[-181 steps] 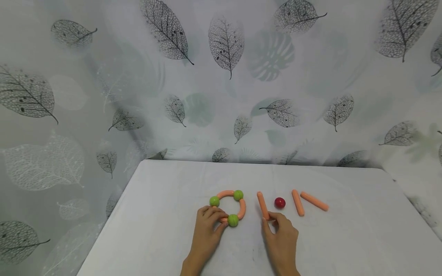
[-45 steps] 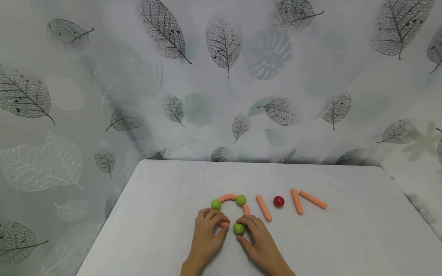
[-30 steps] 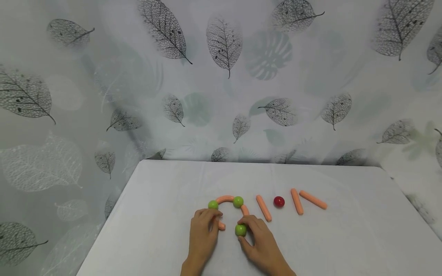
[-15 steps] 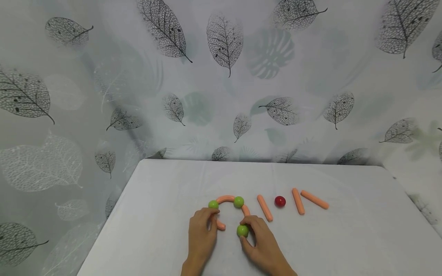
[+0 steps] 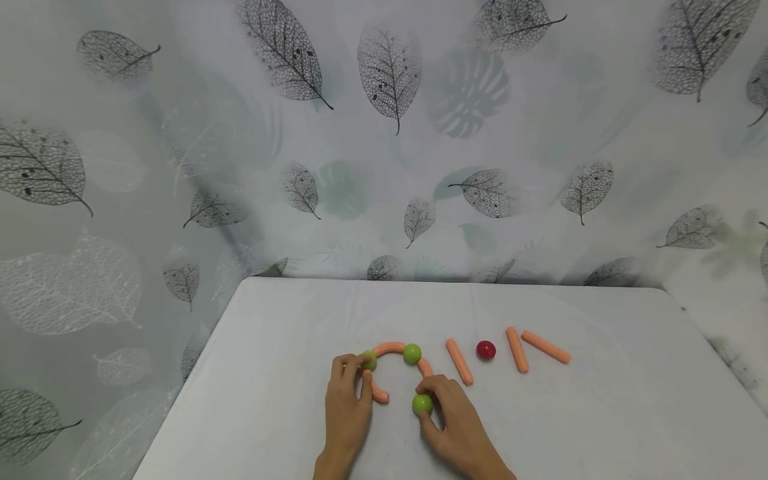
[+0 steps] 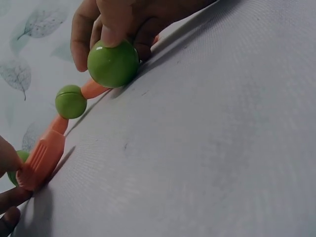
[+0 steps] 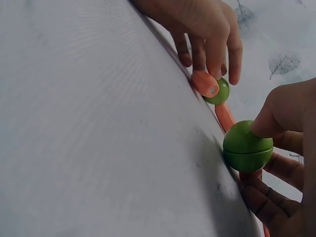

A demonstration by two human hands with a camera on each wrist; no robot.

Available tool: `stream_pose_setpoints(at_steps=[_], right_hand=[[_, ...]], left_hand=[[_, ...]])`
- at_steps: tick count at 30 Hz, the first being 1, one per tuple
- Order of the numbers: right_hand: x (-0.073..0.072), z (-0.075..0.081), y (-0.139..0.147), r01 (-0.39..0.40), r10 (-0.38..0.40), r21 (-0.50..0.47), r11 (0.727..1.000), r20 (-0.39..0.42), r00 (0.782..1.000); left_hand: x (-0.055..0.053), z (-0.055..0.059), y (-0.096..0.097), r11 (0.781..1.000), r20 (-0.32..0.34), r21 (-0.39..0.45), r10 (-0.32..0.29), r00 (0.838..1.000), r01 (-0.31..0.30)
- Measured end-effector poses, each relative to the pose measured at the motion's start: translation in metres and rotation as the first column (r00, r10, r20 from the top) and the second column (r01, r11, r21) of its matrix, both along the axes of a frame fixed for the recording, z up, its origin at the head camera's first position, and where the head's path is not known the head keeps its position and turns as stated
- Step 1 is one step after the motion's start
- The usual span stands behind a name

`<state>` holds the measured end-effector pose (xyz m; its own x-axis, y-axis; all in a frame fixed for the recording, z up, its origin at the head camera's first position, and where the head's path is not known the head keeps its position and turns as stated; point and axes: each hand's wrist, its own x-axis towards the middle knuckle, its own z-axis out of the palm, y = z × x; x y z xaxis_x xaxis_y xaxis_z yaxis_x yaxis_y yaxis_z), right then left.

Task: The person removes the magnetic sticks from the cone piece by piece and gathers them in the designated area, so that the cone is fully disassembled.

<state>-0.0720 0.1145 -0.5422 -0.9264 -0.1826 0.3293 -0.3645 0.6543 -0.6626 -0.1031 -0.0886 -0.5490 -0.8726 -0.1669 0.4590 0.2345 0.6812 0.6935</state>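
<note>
Shifted up since a second ago, the left hand (image 5: 346, 410) pinches the far-left green ball (image 5: 369, 361); head view has the right hand (image 5: 453, 423) gripping the near green ball (image 5: 423, 404). Left wrist: an orange rod (image 6: 43, 160) angles beside the former. Right wrist: even pressure should prevent twisting.

Left hand (image 5: 347, 407) reaches forward, back of the hand up, index and thumb tips brought close in a pinch, other fingers bent downward. Right hand (image 5: 451, 423) sits lower and angles inward toward the left, thumb and index curved into a C and gripping, remaining fingers curled in below. From where I stand both are bare, near each other but apart. Left forearm (image 5: 329, 467) comes in fairly upright, right forearm (image 5: 493, 465) slants in from the person's right
</note>
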Motion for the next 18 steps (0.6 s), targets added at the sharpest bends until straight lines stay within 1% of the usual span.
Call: stream_pose_setpoints(at_steps=[3, 6, 10, 13, 16, 18], right_hand=[[-0.0002, 0.0007, -0.0004, 0.004, -0.003, 0.025, 1.0, -0.006, 1.0], [-0.0001, 0.0004, -0.0011, 0.003, -0.003, 0.04, 0.999, 0.01, 1.0], [-0.0009, -0.0006, -0.0007, -0.007, 0.006, 0.034, 0.999, 0.027, 1.0], [-0.0008, 0.0007, -0.0001, 0.001, -0.002, 0.04, 0.999, 0.034, 0.999], [-0.0003, 0.0026, 0.0001, 0.004, -0.004, 0.058, 0.998, 0.017, 1.0], [-0.0003, 0.0034, 0.0003, -0.002, 0.002, 0.066, 0.998, -0.003, 1.0]], left_hand=[[-0.0004, 0.001, 0.0005, 1.0, 0.026, 0.019, -0.005, 1.0, 0.005], [-0.0001, 0.0018, 0.001, 1.0, 0.046, 0.029, -0.007, 0.999, 0.006], [0.0005, 0.0033, 0.001, 0.999, 0.07, 0.039, -0.012, 0.997, 0.009], [0.0002, 0.0034, 0.0011, 0.999, 0.088, 0.047, -0.013, 0.996, 0.009], [0.0, 0.0031, 0.0011, 0.999, 0.085, 0.046, -0.009, 0.996, 0.005], [-0.0002, 0.0029, 0.0009, 0.999, 0.069, 0.042, -0.005, 0.998, 0.002]])
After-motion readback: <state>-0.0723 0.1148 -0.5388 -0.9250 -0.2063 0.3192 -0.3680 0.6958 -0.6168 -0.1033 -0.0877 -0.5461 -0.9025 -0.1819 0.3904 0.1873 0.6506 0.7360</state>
